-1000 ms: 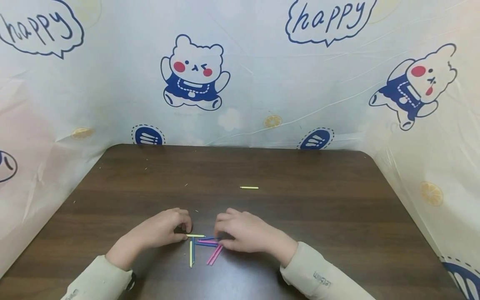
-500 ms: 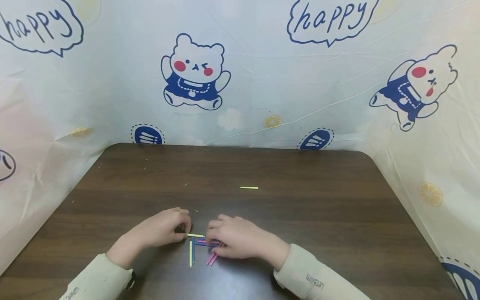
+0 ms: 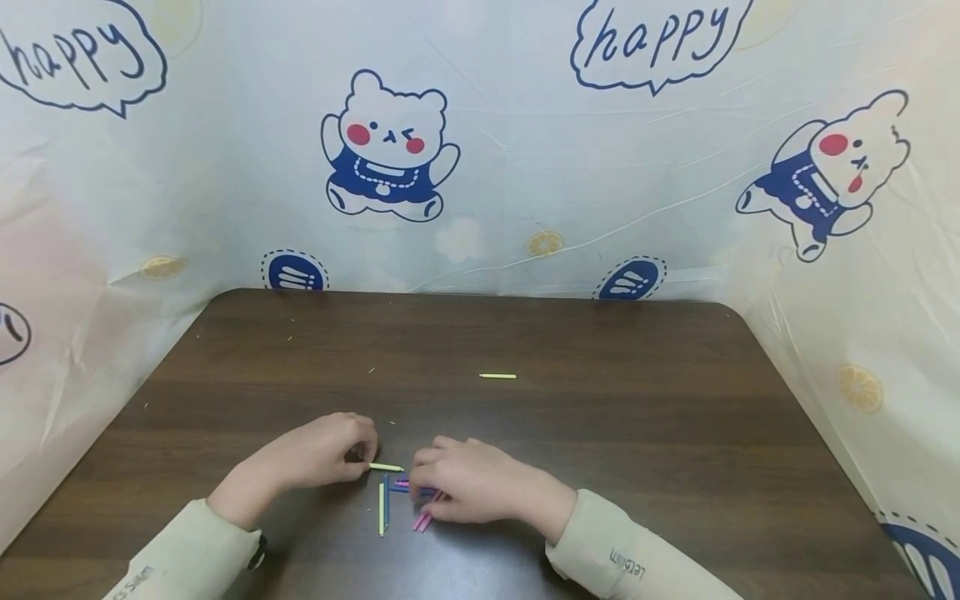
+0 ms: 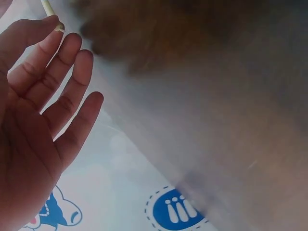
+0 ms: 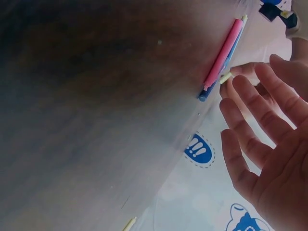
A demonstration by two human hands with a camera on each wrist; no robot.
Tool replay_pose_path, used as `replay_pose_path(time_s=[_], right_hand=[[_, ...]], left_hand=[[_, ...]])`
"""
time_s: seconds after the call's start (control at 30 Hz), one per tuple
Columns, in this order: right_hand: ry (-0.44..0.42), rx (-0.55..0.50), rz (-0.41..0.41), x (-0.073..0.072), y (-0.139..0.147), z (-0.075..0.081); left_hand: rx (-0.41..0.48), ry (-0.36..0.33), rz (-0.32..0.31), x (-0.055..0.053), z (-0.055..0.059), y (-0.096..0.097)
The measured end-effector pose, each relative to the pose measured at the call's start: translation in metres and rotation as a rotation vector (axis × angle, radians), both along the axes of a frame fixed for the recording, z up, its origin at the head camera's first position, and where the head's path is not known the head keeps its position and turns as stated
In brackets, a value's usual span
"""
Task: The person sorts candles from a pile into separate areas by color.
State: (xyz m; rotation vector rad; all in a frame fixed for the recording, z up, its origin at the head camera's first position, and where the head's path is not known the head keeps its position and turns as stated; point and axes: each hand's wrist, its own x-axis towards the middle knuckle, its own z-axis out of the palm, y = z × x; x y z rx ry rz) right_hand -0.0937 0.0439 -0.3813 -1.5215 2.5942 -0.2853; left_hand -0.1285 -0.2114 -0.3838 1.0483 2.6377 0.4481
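Observation:
My left hand (image 3: pixel 318 450) pinches one end of a thin yellow stick (image 3: pixel 386 467) between thumb and forefinger; in the left wrist view the other fingers of this hand (image 4: pixel 43 106) spread loosely behind the stick (image 4: pixel 48 9). Below it, an upright yellow stick (image 3: pixel 381 510) lies beside a blue stick (image 3: pixel 387 500). My right hand (image 3: pixel 476 479) hovers over or touches the blue and pink sticks, partly hiding them, including two slanted pink sticks (image 3: pixel 422 522). In the right wrist view its fingers are relaxed with nothing between them, and a pink stick (image 5: pixel 224 55) lies apart from them.
Farther back on the dark wooden table (image 3: pixel 637 400) lies a single yellow stick (image 3: pixel 498 376). Tiny pale scraps are scattered at the left. A printed curtain (image 3: pixel 510 167) with bears surrounds the back and sides.
My right hand has shifted left and slightly nearer, covering more of the blue and pink sticks. My left hand has drawn the pinched yellow stick slightly left and away.

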Motion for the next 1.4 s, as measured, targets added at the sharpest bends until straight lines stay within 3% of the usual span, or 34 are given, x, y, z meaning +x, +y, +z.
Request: replay_pose_path(time_s=[0.2,0.37,0.7,1.1,1.4], right_hand=[[-0.006,0.002,0.003,0.001,0.000,-0.001],[0.005,0.000,0.007,0.001,0.001,-0.002],[-0.009,0.000,0.013,0.001,0.001,0.000],[-0.016,-0.016,0.016,0.002,0.002,0.002],[-0.001,-0.012,0.027,0.006,0.001,0.002]], left_hand=[[-0.021,-0.015,0.017,-0.007,0.006,0.002],[-0.004,-0.016,0.015,-0.012,0.005,0.003],[-0.005,-0.048,0.070,-0.026,0.004,0.005],[0.024,-0.048,0.074,-0.039,0.005,0.014],[0.018,-0.011,0.035,-0.052,0.002,0.027]])
